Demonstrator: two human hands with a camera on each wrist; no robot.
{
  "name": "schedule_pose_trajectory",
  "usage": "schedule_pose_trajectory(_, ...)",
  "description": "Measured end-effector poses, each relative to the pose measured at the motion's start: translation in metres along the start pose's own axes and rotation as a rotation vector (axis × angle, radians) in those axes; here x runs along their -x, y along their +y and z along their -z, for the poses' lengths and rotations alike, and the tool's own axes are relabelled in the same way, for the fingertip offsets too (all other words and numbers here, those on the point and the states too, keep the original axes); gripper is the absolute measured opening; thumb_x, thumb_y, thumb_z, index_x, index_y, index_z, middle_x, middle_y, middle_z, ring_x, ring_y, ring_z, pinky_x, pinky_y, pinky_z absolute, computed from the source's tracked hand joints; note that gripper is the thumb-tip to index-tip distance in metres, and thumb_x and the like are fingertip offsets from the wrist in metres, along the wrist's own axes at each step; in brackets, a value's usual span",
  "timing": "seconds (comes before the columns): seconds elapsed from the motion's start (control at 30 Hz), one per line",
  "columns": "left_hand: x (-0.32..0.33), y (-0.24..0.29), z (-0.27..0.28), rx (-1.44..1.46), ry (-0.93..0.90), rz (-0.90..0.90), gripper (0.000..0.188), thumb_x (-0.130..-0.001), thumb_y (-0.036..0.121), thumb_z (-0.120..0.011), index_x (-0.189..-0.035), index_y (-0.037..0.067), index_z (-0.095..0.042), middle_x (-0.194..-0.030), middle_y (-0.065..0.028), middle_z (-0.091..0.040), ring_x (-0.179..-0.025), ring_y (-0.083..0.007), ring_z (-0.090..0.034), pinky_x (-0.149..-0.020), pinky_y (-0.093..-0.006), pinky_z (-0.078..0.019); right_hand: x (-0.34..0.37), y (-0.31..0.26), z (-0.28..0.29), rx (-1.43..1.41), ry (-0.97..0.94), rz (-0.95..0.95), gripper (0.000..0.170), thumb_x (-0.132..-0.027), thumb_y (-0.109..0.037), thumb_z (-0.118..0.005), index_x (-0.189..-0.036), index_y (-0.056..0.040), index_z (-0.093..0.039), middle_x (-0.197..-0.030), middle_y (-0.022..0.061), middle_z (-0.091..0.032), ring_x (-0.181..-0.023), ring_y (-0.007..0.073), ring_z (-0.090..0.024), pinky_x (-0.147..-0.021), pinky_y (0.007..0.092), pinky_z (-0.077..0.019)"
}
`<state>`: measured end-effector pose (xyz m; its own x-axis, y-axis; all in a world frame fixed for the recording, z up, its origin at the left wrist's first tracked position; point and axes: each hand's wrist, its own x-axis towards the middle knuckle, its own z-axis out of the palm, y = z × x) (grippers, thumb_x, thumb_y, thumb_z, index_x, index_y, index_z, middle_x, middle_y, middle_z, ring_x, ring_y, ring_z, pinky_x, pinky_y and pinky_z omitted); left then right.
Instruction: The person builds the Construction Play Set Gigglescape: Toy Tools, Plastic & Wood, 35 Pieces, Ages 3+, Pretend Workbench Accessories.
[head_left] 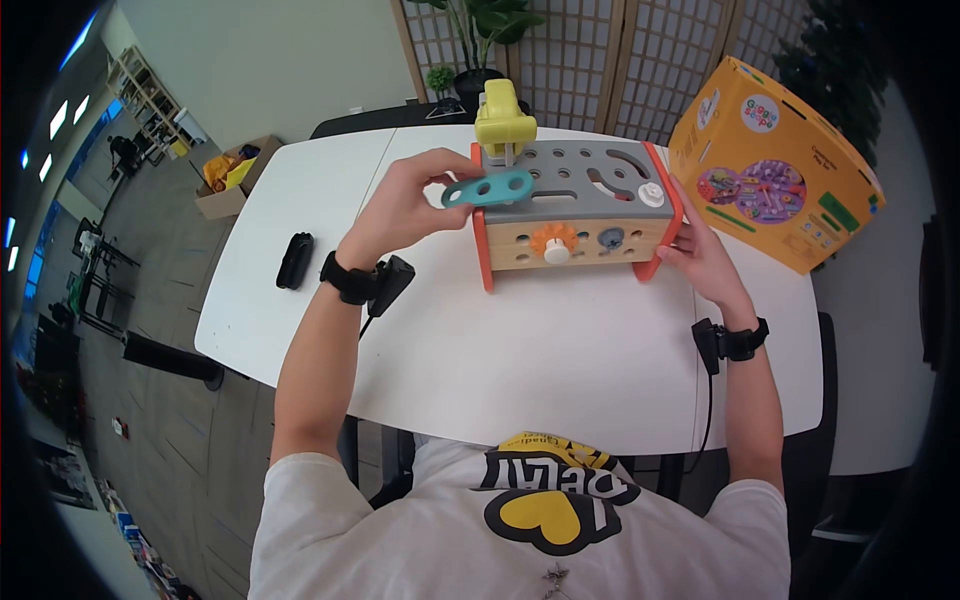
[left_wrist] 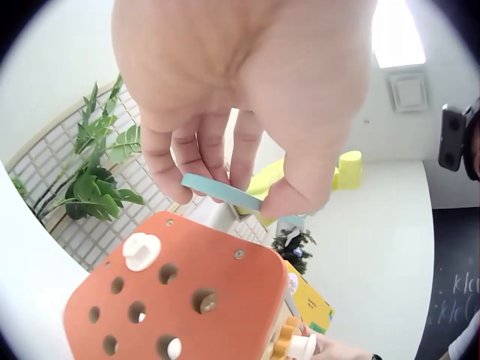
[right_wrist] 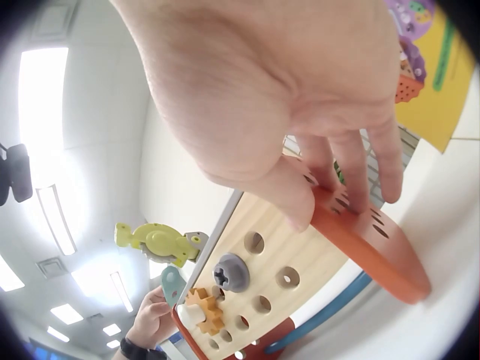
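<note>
In the head view, a toy workbench (head_left: pixel 510 257) with a grey top and orange side panels stands on the table. My left hand (head_left: pixel 400 205) pinches a teal strip with holes (head_left: pixel 499 188) between thumb and fingers, over the bench's left end. Right behind the strip, a yellow-green toy tool (head_left: pixel 505 125) stands upright on the grey top. My right hand (head_left: pixel 712 265) grips the right orange side panel (right_wrist: pixel 360 244), thumb in front and fingers on its outer face. An orange gear (head_left: pixel 545 234) with a white knob and a grey screw head (head_left: pixel 611 239) sit on the wooden front.
A large orange box (head_left: pixel 770 130) stands behind and right of the bench. On the white table (head_left: pixel 480 370), a small black case (head_left: pixel 295 261) lies at the left. A blue curved piece (right_wrist: pixel 322 315) shows beneath the bench.
</note>
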<state>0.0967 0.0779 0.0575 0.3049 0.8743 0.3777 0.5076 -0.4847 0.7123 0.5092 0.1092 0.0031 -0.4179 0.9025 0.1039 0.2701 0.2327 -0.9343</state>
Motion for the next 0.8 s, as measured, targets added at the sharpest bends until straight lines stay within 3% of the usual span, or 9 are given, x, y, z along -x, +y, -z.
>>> schedule_pose_trajectory(0.27,-0.017,0.002,-0.008,-0.194,-0.112,-0.042,0.038,-0.076,0.013,-0.079,-0.114,0.006,-0.075,-0.117,-0.0100,-0.072,-0.110,-0.0268,-0.065,-0.104,-0.0393,-0.0500,-0.001,-0.003,-0.001,0.015,-0.007,-0.016,0.098,-0.092,0.010,-0.063,-0.170,-0.0256,-0.014,-0.138,0.0220,-0.065,-0.122,0.0252,-0.066,-0.107,0.0387,-0.0509)
schedule_pose_trajectory(0.37,-0.005,0.002,-0.001,-0.107,0.046,-0.087,0.040,-0.080,0.015,-0.080,-0.119,0.007,-0.073,-0.122,-0.0065,-0.071,-0.116,-0.0234,-0.063,-0.107,-0.0373,-0.0472,0.000,-0.004,-0.001,0.085,0.001,-0.003,0.097,-0.092,0.009,-0.063,-0.170,-0.0251,-0.014,-0.138,0.0219,-0.065,-0.124,0.0266,-0.065,-0.108,0.0403,-0.0509)
schedule_pose_trajectory(0.47,0.014,-0.020,0.027,-0.162,0.161,0.085,0.045,-0.083,0.023,-0.082,-0.124,0.007,-0.071,-0.132,-0.0093,-0.068,-0.124,-0.0276,-0.062,-0.109,-0.0410,-0.0467,-0.001,0.001,0.000,0.125,0.010,0.020,0.097,-0.092,0.006,-0.064,-0.169,-0.0252,-0.015,-0.139,0.0212,-0.064,-0.126,0.0284,-0.065,-0.107,0.0411,-0.0512)
schedule_pose_trajectory(0.57,0.057,-0.085,0.070,-0.719,0.303,0.280,0.053,-0.082,0.031,-0.084,-0.126,0.004,-0.070,-0.133,-0.0139,-0.066,-0.128,-0.0329,-0.059,-0.107,-0.0473,-0.0502,-0.001,0.004,0.000,0.191,0.040,0.048,0.097,-0.091,0.004,-0.066,-0.169,-0.0248,-0.016,-0.141,0.0206,-0.062,-0.125,0.0295,-0.065,-0.106,0.0409,-0.0522)
schedule_pose_trajectory(0.63,0.096,-0.106,0.092,-0.981,0.329,0.630,0.070,-0.076,0.035,-0.087,-0.133,0.002,-0.065,-0.133,-0.0181,-0.065,-0.132,-0.0377,-0.056,-0.105,-0.0483,-0.0521,-0.001,0.004,0.000,0.215,0.049,0.029,0.097,-0.091,0.002,-0.067,-0.169,-0.0244,-0.017,-0.144,0.0188,-0.060,-0.125,0.0306,-0.066,-0.105,0.0410,-0.0531)
schedule_pose_trajectory(0.77,0.161,-0.151,0.122,-0.918,0.127,1.080,0.086,-0.068,0.035,-0.092,-0.140,0.000,-0.058,-0.131,-0.0214,-0.066,-0.119,-0.0419,-0.064,-0.099,-0.0458,-0.0565,0.000,0.000,-0.006,0.256,0.094,0.022,0.096,-0.091,-0.003,-0.069,-0.169,-0.0230,-0.017,-0.148,0.0180,-0.058,-0.128,0.0312,-0.064,-0.108,0.0428,-0.0522)
schedule_pose_trajectory(0.8,0.173,-0.156,0.122,-0.893,0.156,1.037,0.081,-0.068,0.031,-0.092,-0.136,-0.001,-0.062,-0.122,-0.0223,-0.071,-0.109,-0.0391,-0.070,-0.094,-0.0435,-0.0589,0.000,-0.001,-0.009,0.264,0.111,0.022,0.095,-0.091,-0.004,-0.070,-0.169,-0.0224,-0.018,-0.149,0.0178,-0.057,-0.130,0.0313,-0.063,-0.109,0.0434,-0.0518)
